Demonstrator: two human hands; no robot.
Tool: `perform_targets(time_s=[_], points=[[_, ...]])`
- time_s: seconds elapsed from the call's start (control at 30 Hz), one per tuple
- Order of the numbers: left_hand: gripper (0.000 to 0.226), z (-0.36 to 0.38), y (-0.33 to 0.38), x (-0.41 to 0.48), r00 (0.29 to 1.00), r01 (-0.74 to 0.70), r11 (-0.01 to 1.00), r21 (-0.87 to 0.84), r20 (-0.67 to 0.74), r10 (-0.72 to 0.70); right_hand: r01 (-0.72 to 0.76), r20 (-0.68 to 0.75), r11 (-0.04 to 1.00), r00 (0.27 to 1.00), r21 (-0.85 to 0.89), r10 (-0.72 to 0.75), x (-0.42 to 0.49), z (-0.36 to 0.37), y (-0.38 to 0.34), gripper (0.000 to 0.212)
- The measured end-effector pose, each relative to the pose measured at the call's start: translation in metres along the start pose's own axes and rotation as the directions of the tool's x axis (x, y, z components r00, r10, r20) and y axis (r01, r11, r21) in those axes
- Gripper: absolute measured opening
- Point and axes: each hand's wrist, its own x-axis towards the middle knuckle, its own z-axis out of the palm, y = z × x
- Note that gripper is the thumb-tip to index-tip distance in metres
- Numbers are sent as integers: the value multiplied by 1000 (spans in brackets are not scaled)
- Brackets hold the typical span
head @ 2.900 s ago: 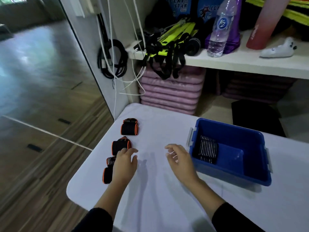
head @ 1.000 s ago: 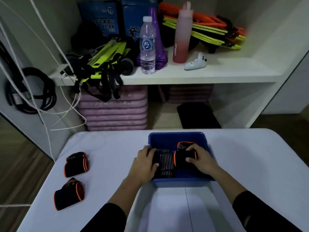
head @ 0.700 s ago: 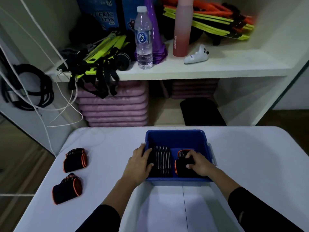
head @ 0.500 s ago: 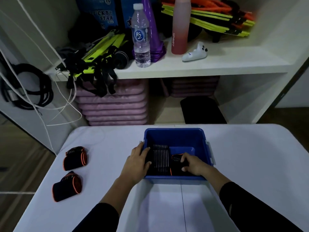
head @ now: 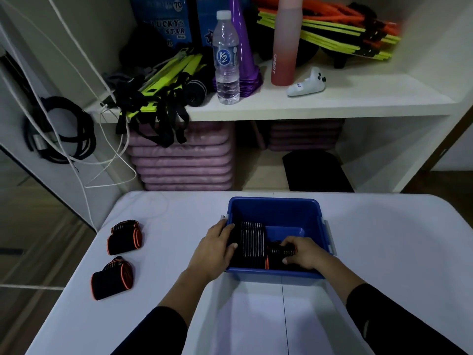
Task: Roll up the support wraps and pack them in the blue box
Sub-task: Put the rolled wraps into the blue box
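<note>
Presently: white table (head: 384,252); blue box (head: 273,211) mid-table. Left hand (head: 215,249) flat on box's left rim. Right hand (head: 300,253) curled round rolled wrap (head: 277,254) inside box, front. Far roll (head: 124,237), near roll (head: 112,278) lie at table's left. Probably light, soft, springy: grasp across coil.

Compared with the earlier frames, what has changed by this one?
One rolled wrap left the table: the right hand lowered it into the blue box, beside the striped wrap, and still grips it. The left hand moved onto the box's left rim. Two rolled wraps stay at the table's left.
</note>
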Motion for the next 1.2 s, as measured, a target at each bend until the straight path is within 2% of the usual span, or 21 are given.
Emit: perform_targets(time_s=[0.07, 0.17, 0.27, 0.37, 0.47, 0.57, 0.67, 0.73, 0.8, 1.0, 1.2], points=[[53, -3, -2, -1, 1000, -8, 1000, 23, -11, 8, 33, -154, 998, 987, -53, -41, -7, -2, -14, 38], [49, -11, -12, -7, 998, 23, 998, 56, -60, -20, 188, -391, 980, 899, -66, -198, -14, 4, -49, 24], [45, -21, -35, -22, 989, 105, 991, 77, -117, -96, 359, -454, 933, 834, 16, -313, -17, 21, -97, 21], [38, -32, -72, -43, 957, 240, 968, 74, -186, -224, 456, -405, 886, 828, 82, -388, -13, 54, -143, 19], [34, -45, -112, -69, 885, 419, 906, 57, -247, -393, 467, -316, 874, 856, 135, -408, 4, 101, -179, 19], [34, -58, -151, -95, 782, 576, 818, 4, -295, -549, 412, -128, 890, 911, 195, -393, 25, 152, -208, 29], [39, -65, -188, -119, 681, 665, 738, -115, -313, -662, 391, 78, 903, 909, 175, -409, 42, 197, -231, 44], [43, -66, -211, -133, 650, 676, 709, -200, -291, -702, 384, 155, 908, 899, 167, -409, 51, 222, -244, 52], [45, -65, -231, -144, 661, 667, 698, -260, -226, -715, 385, 176, 909, 895, 161, -410, 61, 242, -256, 59], [43, -60, -264, -151, 754, 601, 724, -338, -58, -654, 393, 159, 909, 897, 139, -412, 84, 278, -284, 68], [46, -52, -274, -147, 771, 601, 695, -395, 60, -634, 413, 81, 900, 901, 140, -426, 92, 294, -288, 56]])
